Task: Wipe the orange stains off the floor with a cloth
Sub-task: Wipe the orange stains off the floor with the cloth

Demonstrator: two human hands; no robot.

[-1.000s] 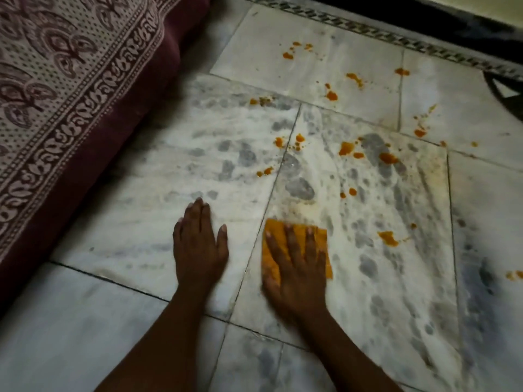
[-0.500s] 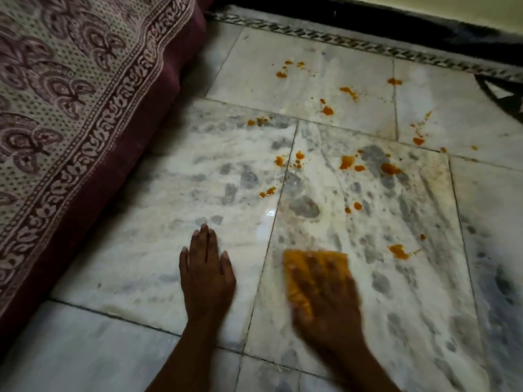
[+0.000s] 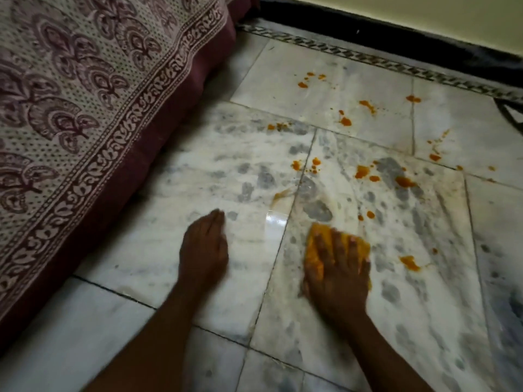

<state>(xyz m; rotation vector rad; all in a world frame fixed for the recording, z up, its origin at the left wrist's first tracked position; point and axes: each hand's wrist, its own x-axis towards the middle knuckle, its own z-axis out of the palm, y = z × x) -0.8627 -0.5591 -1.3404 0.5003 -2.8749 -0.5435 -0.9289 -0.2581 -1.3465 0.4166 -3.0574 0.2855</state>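
fingers [image 3: 346, 244] spread flat, cloth [image 3: 317, 250] beneath

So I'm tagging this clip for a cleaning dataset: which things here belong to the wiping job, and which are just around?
Part of the job:
- orange cloth under the right hand
- orange stains
- marble floor
- left hand, resting flat on the floor

Just around:
- patterned bedspread
- black skirting

The floor [image 3: 353, 321] is white marble tile veined with grey. Orange stains [image 3: 404, 181] dot its far tiles, and a pale smear [image 3: 280, 197] lies nearer. An orange cloth [image 3: 317, 250] lies flat beside one blotch [image 3: 409, 263].
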